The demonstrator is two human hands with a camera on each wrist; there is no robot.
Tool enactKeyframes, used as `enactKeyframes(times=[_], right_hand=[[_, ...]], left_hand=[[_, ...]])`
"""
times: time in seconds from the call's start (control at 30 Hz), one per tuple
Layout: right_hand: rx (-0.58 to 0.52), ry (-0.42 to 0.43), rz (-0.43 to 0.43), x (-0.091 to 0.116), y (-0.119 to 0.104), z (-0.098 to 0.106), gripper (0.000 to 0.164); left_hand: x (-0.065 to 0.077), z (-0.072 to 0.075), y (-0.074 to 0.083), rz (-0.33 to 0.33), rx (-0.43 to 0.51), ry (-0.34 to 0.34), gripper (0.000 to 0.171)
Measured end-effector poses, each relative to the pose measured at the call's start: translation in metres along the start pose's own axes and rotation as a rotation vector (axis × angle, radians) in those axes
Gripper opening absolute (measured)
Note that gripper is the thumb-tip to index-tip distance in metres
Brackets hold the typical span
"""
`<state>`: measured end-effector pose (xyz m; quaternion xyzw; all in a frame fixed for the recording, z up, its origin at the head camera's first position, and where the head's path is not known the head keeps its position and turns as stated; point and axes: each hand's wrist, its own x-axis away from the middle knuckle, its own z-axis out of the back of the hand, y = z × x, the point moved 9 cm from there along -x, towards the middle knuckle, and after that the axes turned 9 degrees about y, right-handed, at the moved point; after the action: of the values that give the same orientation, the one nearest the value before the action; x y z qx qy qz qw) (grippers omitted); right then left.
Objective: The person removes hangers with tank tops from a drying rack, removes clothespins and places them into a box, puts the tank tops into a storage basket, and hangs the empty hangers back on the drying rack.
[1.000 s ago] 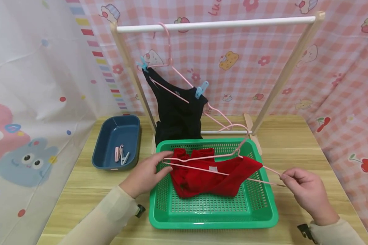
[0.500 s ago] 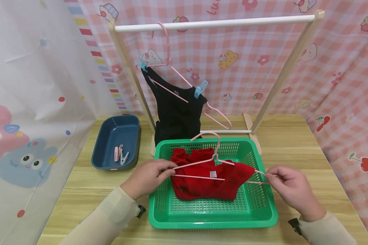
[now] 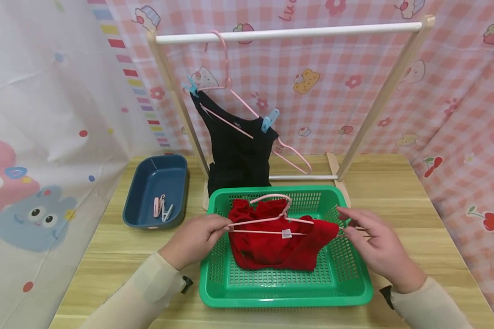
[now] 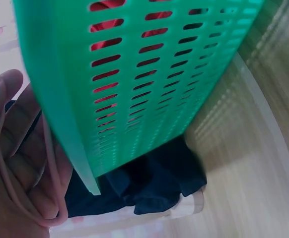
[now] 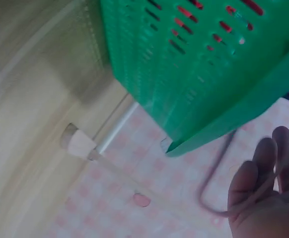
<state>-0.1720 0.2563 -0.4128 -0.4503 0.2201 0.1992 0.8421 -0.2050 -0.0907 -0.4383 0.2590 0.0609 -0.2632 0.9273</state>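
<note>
A pink clothes hanger (image 3: 255, 221) lies across the top of the green basket (image 3: 284, 301), its hook toward the back. Its right part runs through a red garment (image 3: 267, 253) with a white label, which lies in the basket. At the left end, my left hand (image 3: 197, 238) grips the hanger between thumb and fingers; the left wrist view has the hanger's looped end (image 4: 57, 186) within that hand. My right hand (image 3: 380, 249) is at the other end, thumb and forefinger apart. In the right wrist view its fingers (image 5: 263, 158) extend fairly straight, with the hanger's end against them.
Behind the basket stands a rack with a white bar (image 3: 313, 32). A black garment (image 3: 243, 151) hangs there on another pink hanger, held by blue clothespins (image 3: 270, 120). To the left is a blue tub (image 3: 148, 183) holding a few clothespins (image 3: 163, 208).
The hanger has shifted left and its hook has tipped down toward the basket. My right hand has moved left along with it and its fingers have spread from their pinch.
</note>
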Motion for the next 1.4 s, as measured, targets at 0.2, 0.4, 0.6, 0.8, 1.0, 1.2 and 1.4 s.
enactKeyframes(times=[0.2,0.4,0.6,0.8,1.0,1.2,1.4], right_hand=[[0.108,-0.09,0.077,-0.004,-0.009,-0.017,0.049],[0.192,-0.091,0.014,-0.005,-0.003,-0.019,0.028],[0.2,-0.062,-0.015,-0.002,0.003,-0.016,0.024],[0.22,-0.011,-0.032,-0.001,0.008,-0.007,0.023],[0.226,0.022,-0.065,0.001,0.012,-0.001,0.022],[0.209,0.02,-0.104,0.003,0.016,-0.002,0.018],[0.215,0.037,-0.123,0.003,0.019,0.0,0.017]], left_hand=[[0.002,0.002,-0.001,-0.007,-0.008,0.037,0.018],[0.004,0.003,-0.003,-0.012,-0.001,0.055,0.017],[0.005,0.003,-0.006,-0.008,0.008,0.063,0.017],[0.005,0.003,-0.007,0.001,0.023,0.069,0.016],[0.007,0.006,-0.009,0.011,0.006,0.088,0.016],[0.008,0.009,-0.009,0.01,-0.004,0.102,0.017],[0.009,0.014,-0.008,-0.026,-0.026,0.155,0.016]])
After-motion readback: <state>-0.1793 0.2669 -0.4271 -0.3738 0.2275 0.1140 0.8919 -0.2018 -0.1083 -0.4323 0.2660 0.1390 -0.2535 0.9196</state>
